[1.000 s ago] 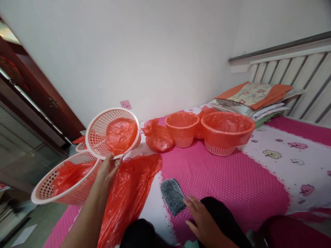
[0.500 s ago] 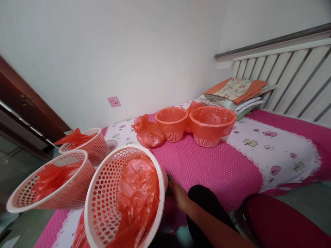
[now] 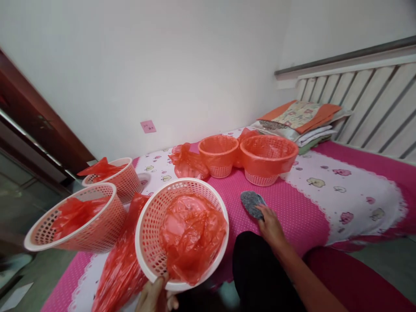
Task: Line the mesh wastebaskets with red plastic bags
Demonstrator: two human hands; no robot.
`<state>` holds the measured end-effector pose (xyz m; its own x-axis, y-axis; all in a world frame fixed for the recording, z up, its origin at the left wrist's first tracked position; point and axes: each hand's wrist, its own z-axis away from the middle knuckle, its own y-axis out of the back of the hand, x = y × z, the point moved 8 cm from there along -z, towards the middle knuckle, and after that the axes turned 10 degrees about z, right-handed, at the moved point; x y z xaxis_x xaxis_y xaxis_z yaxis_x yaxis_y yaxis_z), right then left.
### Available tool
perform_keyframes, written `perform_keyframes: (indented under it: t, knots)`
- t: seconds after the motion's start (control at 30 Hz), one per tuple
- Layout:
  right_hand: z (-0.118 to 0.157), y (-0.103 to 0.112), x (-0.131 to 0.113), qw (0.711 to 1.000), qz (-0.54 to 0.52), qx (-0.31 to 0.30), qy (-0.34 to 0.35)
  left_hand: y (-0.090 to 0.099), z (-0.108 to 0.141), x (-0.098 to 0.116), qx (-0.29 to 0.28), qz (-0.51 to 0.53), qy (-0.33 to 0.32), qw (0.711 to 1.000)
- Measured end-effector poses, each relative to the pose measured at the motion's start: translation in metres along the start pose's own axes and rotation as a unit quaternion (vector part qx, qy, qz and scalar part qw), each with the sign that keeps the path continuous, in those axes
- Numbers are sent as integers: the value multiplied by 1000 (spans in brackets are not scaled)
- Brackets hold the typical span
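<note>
At the bottom, my left hand [image 3: 154,295] is closed on the near rim of a pale pink plastic basket [image 3: 147,260] with holes in its walls. The basket tilts toward me, and a crumpled red plastic bag [image 3: 191,236] lies inside it. My right hand [image 3: 269,223] is closed on the near end of a grey, fuzzy oval pad [image 3: 251,204], held over the pink dotted bedspread [image 3: 289,212]. To the left of the held basket lies a bundle of red plastic bags [image 3: 121,264].
Two more pink baskets [image 3: 112,225] with red bags inside stand on the left. Farther back are two bag-lined baskets [image 3: 269,162] and a knotted red bag [image 3: 188,162]. Folded bedding [image 3: 302,119] lies by the slatted headboard [image 3: 364,99]. My dark-clothed knee [image 3: 251,264] is between my arms.
The held basket has shifted right and turned more upright. My left hand now shows at its rim. My right hand has moved right from behind the basket, bringing the grey pad into full view.
</note>
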<state>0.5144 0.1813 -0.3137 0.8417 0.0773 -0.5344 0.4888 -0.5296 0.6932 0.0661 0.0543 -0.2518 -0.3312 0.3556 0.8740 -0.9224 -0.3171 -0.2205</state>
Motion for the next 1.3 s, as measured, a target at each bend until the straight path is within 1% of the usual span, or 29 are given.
perform_keyframes:
  t: [0.03,0.1,0.13,0.17,0.2,0.27,0.37,0.43,0.53,0.6,0.67,0.73,0.77,0.8,0.83,0.87,0.93,0.97,1.0,1.07,1.1,1.13,1.2,1.23,1.27,1.3]
  knots:
    - [4,-14,10,999,-1,-46,-8,-5,-1,-2,-8,15,0,1000]
    - [16,-42,27,990,-3,-138,-28,-8,-2,-7,-2,44,6,999]
    - [22,-52,32,986,-2,-161,-35,-8,-2,-8,5,55,9,998]
    - [26,-57,35,985,1,-169,-42,-8,-1,-8,10,64,9,998]
    - [28,-58,35,985,4,-163,-48,-9,1,-6,10,69,12,998]
    - [27,-51,27,990,3,-128,-52,-12,7,1,4,70,17,997]
    - [15,-30,0,996,-32,-79,-29,-18,17,12,-3,73,29,997]
    - [6,-18,-19,994,-70,-75,-25,-22,22,15,-10,80,43,996]
    - [-3,-7,-42,983,-152,-98,-43,-26,24,11,-16,82,52,995]
    - [-6,1,-57,971,-208,-104,-62,-26,21,6,-8,78,37,996]
    - [-11,15,-74,962,-245,-92,-75,-24,15,2,5,70,16,997]
    - [-16,36,-99,961,-261,-67,-66,-17,9,4,36,49,-29,998]
    - [-19,48,-114,964,-257,-53,-50,-12,6,10,63,27,-66,995]
    - [-23,60,-131,968,-246,-39,-29,-7,6,18,95,-1,-111,989]
    - [-27,70,-149,972,-234,-33,-1,-1,9,30,132,-36,-163,977]
    - [-31,78,-169,972,-229,-38,29,2,14,45,169,-75,-216,959]
    - [-43,88,-207,969,-228,-53,86,1,30,81,226,-156,-319,907]
    - [-50,91,-226,965,-230,-57,110,-5,38,102,240,-202,-366,876]
    - [-60,89,-244,961,-232,-71,133,-16,43,123,231,-244,-406,850]
    - [-82,77,-280,955,-219,-106,172,-47,41,163,159,-298,-477,811]
    - [-94,67,-296,954,-198,-130,183,-62,34,181,129,-306,-503,798]
    - [-105,53,-311,955,-165,-157,191,-76,22,197,103,-310,-511,795]
    - [-121,23,-331,954,-65,-214,199,-103,-13,217,43,-324,-493,806]
    - [-126,11,-337,952,-45,-230,198,-114,-32,222,20,-330,-485,809]
    - [-128,-1,-341,948,-27,-248,198,-124,-51,223,-6,-344,-469,814]
    - [-127,-13,-341,942,-8,-269,199,-132,-69,218,-36,-367,-444,817]
